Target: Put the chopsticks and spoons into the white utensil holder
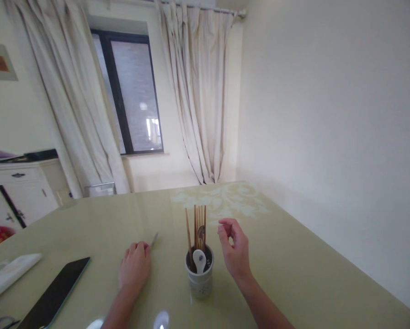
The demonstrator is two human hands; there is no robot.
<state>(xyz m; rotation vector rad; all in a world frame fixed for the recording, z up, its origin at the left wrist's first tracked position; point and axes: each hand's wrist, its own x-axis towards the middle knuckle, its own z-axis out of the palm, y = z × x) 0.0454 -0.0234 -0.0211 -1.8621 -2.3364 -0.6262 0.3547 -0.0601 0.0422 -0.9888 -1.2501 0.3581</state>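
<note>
- Right hand point(235, 249), lower centre, raised with fingers loosely curled, holding nothing, just right of the chopsticks point(197, 228).
- Left hand point(134, 269) rests closed on a thin utensil point(154, 239).
- Between them: pale utensil cup point(199, 276) (white spoon point(199, 261) inside).
- Bare table point(311, 265) stretches right.

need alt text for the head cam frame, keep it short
Two bare hands flank a ceramic utensil cup of chopsticks and spoons on a green table: left hand closed on a thin metal piece, right hand raised, fingers pinched. A dark tablet lies at left.
</note>
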